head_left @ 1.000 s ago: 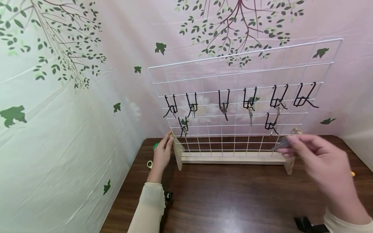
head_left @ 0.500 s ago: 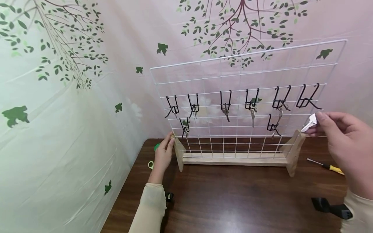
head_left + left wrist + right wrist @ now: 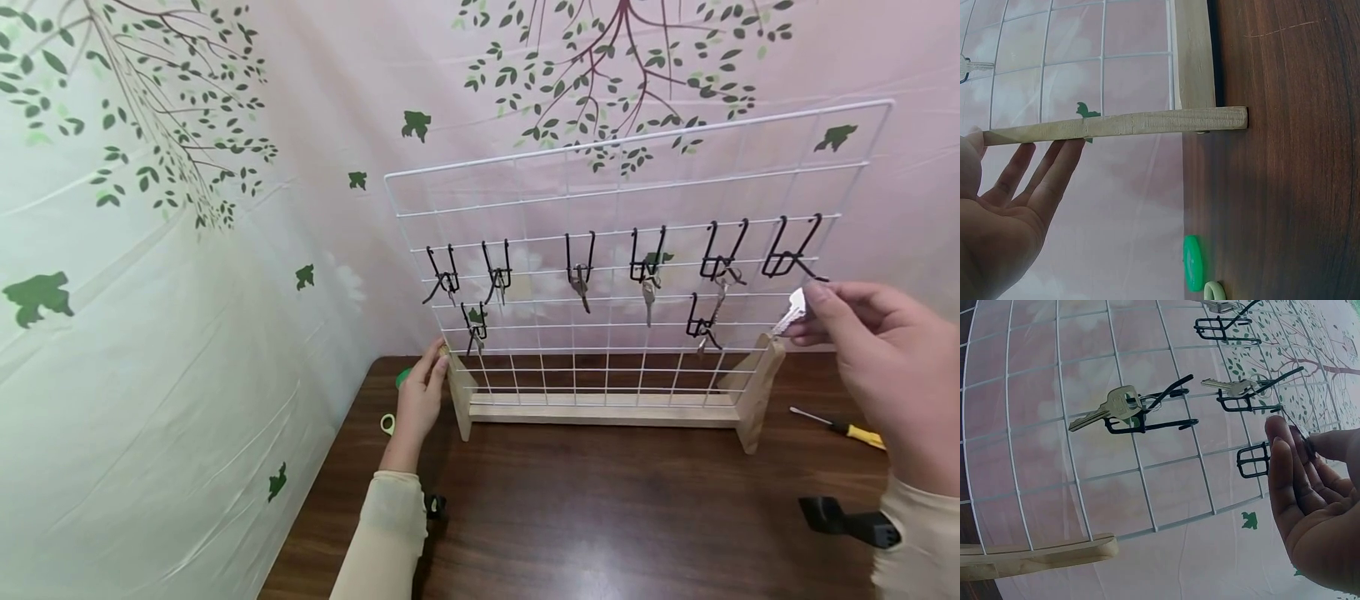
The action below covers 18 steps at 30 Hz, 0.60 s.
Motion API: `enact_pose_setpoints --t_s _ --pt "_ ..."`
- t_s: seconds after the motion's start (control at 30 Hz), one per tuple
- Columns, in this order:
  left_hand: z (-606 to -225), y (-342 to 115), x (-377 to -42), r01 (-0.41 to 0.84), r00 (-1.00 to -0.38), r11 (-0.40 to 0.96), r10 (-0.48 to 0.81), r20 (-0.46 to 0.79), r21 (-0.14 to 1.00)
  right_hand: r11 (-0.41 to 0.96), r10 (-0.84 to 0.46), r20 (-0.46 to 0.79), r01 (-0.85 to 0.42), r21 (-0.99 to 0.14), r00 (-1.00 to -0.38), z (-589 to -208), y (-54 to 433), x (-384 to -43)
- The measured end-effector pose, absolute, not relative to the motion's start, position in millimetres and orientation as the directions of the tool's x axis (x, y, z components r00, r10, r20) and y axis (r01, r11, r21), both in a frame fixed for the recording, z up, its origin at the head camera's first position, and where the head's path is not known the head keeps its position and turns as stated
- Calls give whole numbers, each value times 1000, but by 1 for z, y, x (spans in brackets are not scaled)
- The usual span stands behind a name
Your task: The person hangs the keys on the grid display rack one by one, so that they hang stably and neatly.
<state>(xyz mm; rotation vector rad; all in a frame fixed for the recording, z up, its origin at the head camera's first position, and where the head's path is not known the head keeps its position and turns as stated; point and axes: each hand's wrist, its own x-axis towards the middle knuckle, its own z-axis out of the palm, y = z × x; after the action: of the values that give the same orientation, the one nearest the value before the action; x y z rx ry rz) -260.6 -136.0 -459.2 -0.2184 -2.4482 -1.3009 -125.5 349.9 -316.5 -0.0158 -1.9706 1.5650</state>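
My right hand (image 3: 892,358) pinches a silver key (image 3: 797,310) between thumb and fingers. The key hangs just below the tip of the rightmost black hook (image 3: 783,260) on the white wire grid rack (image 3: 600,208). In the right wrist view, this hand's fingertips lie beside that hook's end, and the key is seen nearly edge-on. My left hand (image 3: 420,404) holds the top of the rack's left wooden upright (image 3: 1116,124), its fingers against the outer side. Other keys hang on hooks along the grid, among them one key (image 3: 1116,405) near the right wrist camera.
A yellow-handled screwdriver (image 3: 851,430) lies on the dark wooden table (image 3: 585,508), right of the rack. Past the left upright lie a green round item (image 3: 1193,262) and a pale green ring (image 3: 387,423). A leaf-patterned cloth (image 3: 322,167) hangs behind.
My right hand has carried the key from low in front of the right upright, outward and up, then slightly left to below the rightmost hook. My left hand stays on the upright.
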Motion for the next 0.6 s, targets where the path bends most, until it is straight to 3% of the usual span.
enact_pose_setpoints --t_s 0.4,0.6 --pt "-460 -137 -258 299 -926 561 -23 376 772 193 389 383 -332 -923 -838 -318 349 -129" --pt "-456 -137 -257 285 -937 566 -6 350 773 277 377 376 -284 -918 -847 -318 353 -132"
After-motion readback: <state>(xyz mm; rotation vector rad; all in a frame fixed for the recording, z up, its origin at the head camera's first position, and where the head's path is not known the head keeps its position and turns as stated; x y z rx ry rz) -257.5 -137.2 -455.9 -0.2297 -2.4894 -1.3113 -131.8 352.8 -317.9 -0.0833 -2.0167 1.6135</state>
